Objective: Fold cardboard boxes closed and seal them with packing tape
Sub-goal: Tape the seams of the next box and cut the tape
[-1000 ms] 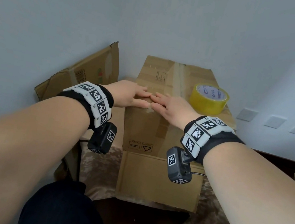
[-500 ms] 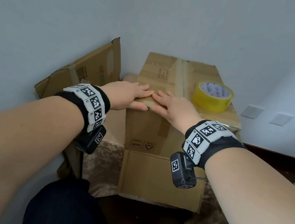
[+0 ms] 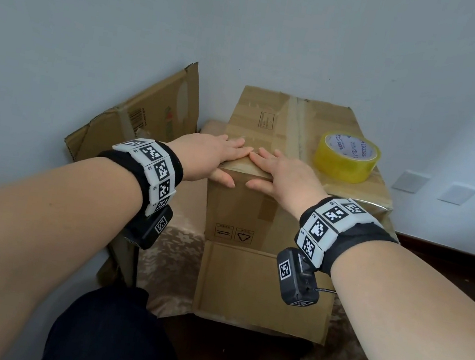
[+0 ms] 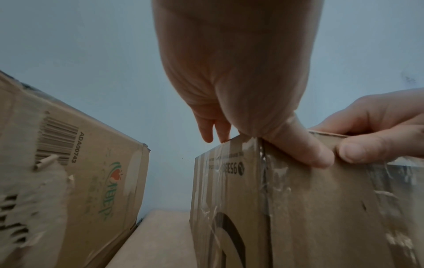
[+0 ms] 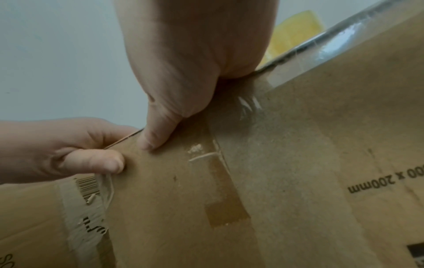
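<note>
A closed brown cardboard box stands on a small cloth-covered table, with clear tape along its top seam. My left hand and right hand lie flat on the box's near top edge, fingertips meeting at the middle. Both thumbs press the front face just below the edge. In the left wrist view my left hand's thumb sits next to the right hand on the taped corner. The right wrist view has my right thumb pressing the front panel. A yellow tape roll rests on the box's top at the right.
A flattened cardboard box leans against the left wall beside the table. A loose flap hangs from the box's front bottom over the patterned tablecloth. Walls close in behind and to the right. My dark trouser knees are at the bottom.
Both hands stay on the box's near top edge. The thumbs have slid lower onto the front face and the left wrist has dropped slightly.
</note>
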